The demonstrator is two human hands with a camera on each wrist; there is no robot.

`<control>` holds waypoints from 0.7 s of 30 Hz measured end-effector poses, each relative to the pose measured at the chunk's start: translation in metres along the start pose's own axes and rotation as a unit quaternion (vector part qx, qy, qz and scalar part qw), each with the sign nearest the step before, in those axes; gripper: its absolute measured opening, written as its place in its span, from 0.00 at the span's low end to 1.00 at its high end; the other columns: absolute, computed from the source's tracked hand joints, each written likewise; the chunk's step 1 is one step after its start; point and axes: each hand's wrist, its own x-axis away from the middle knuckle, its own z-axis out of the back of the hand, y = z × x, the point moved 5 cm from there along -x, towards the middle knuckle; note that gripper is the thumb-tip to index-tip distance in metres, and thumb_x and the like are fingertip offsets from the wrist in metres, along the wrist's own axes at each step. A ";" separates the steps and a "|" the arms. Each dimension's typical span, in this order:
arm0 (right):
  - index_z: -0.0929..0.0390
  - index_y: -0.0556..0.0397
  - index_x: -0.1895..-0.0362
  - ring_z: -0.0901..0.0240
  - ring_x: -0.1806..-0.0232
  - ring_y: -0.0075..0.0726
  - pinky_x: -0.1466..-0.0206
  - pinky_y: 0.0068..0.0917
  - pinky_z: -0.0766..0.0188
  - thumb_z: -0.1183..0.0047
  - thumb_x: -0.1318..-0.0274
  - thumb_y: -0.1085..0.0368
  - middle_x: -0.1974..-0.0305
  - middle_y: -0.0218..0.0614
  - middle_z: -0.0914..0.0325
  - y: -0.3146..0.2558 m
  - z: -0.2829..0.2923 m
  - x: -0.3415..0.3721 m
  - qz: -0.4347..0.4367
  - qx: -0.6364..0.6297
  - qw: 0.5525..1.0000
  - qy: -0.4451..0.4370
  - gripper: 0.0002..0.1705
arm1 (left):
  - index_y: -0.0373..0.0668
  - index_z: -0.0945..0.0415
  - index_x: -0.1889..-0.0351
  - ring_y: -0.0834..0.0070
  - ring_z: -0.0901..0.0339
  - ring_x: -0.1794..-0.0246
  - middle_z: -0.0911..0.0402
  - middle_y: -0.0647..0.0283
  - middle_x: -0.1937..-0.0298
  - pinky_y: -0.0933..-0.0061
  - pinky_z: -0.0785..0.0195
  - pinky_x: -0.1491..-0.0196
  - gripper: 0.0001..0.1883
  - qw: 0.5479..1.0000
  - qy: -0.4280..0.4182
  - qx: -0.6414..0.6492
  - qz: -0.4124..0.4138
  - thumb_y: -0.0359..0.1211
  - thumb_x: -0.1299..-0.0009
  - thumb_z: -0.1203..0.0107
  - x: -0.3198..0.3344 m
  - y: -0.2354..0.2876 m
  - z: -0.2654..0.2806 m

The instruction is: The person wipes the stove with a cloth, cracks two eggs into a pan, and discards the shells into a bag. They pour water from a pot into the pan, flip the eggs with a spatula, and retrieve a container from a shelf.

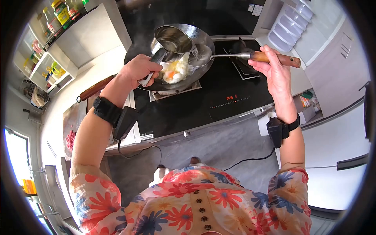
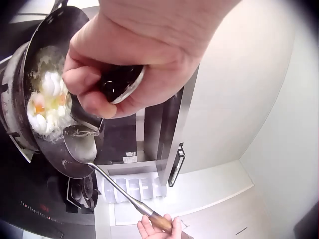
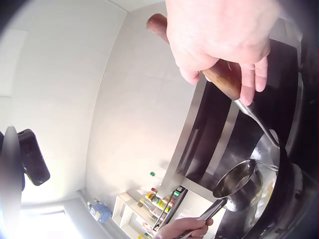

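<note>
My left hand (image 1: pixel 137 70) grips the handle of a small metal saucepan (image 1: pixel 172 40), which is tilted over the wok (image 1: pixel 203 37). In the left wrist view, the fingers of the left hand (image 2: pixel 134 55) curl round that handle's dark end. Fried eggs (image 1: pixel 174 73), with white and orange yolk showing, lie in the wok's bottom below the pan. My right hand (image 1: pixel 277 74) holds the wooden handle of a wok spatula (image 1: pixel 288 60) between thumb and fingers. The metal spatula head (image 2: pixel 81 147) is inside the wok, beside the eggs.
Under the wok is a black cooktop (image 1: pixel 231 109) with lit red digits. The wok's wooden handle (image 1: pixel 94 88) points left over the counter, near a board with red pieces (image 1: pixel 70 139). Bottles (image 1: pixel 60 11) stand on a left shelf; clear stacked bins (image 1: pixel 290 25) are at right.
</note>
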 end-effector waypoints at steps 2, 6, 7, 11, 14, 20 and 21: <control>0.25 0.60 0.58 0.20 0.71 0.36 0.65 0.25 0.25 0.41 0.48 0.53 0.70 0.40 0.21 0.001 0.001 -0.002 -0.001 -0.003 1.000 -0.004 0.22 | 0.37 0.31 0.79 0.79 0.33 0.90 0.29 0.64 0.83 0.80 0.41 0.89 0.09 1.000 0.000 -0.020 -0.003 0.29 0.40 0.44 -0.002 0.000 0.001; 0.25 0.60 0.58 0.20 0.70 0.36 0.65 0.24 0.25 0.42 0.48 0.54 0.69 0.41 0.21 -0.002 0.001 -0.005 0.009 -0.003 1.000 -0.012 0.22 | 0.37 0.30 0.79 0.80 0.33 0.90 0.29 0.65 0.84 0.80 0.42 0.89 0.09 0.999 0.024 -0.041 -0.008 0.29 0.40 0.44 -0.005 0.003 0.003; 0.25 0.61 0.58 0.20 0.70 0.36 0.65 0.24 0.25 0.42 0.47 0.54 0.69 0.41 0.21 -0.002 0.001 -0.006 0.015 -0.003 1.000 -0.010 0.22 | 0.38 0.31 0.79 0.80 0.33 0.90 0.29 0.65 0.84 0.80 0.42 0.89 0.09 0.999 0.020 -0.043 -0.010 0.29 0.40 0.44 -0.004 0.006 0.003; 0.26 0.61 0.58 0.19 0.70 0.36 0.64 0.24 0.25 0.42 0.47 0.54 0.69 0.41 0.21 -0.001 0.002 -0.010 0.004 0.000 1.000 -0.009 0.22 | 0.34 0.32 0.81 0.76 0.33 0.90 0.31 0.62 0.85 0.76 0.46 0.88 0.07 0.998 0.046 -0.042 -0.017 0.25 0.44 0.46 -0.004 0.013 0.001; 0.26 0.61 0.58 0.19 0.70 0.36 0.65 0.24 0.25 0.42 0.47 0.53 0.69 0.41 0.21 -0.001 0.002 -0.012 -0.001 -0.003 1.000 -0.009 0.23 | 0.34 0.32 0.79 0.76 0.33 0.89 0.30 0.62 0.84 0.76 0.45 0.88 0.07 0.997 0.038 -0.068 -0.019 0.26 0.43 0.45 -0.007 0.017 0.000; 0.26 0.61 0.59 0.19 0.70 0.37 0.65 0.24 0.24 0.42 0.48 0.53 0.69 0.40 0.21 -0.002 0.003 -0.014 0.007 0.003 1.000 -0.015 0.23 | 0.34 0.32 0.78 0.76 0.32 0.89 0.30 0.62 0.84 0.77 0.44 0.88 0.07 0.997 0.048 -0.046 -0.026 0.26 0.43 0.45 -0.011 0.018 -0.002; 0.26 0.61 0.59 0.19 0.70 0.37 0.65 0.24 0.24 0.41 0.48 0.53 0.69 0.41 0.21 -0.002 0.003 -0.014 0.009 0.002 1.000 -0.017 0.23 | 0.34 0.32 0.78 0.76 0.32 0.89 0.30 0.62 0.84 0.77 0.44 0.88 0.07 0.997 0.048 -0.045 -0.026 0.26 0.43 0.45 -0.011 0.019 -0.003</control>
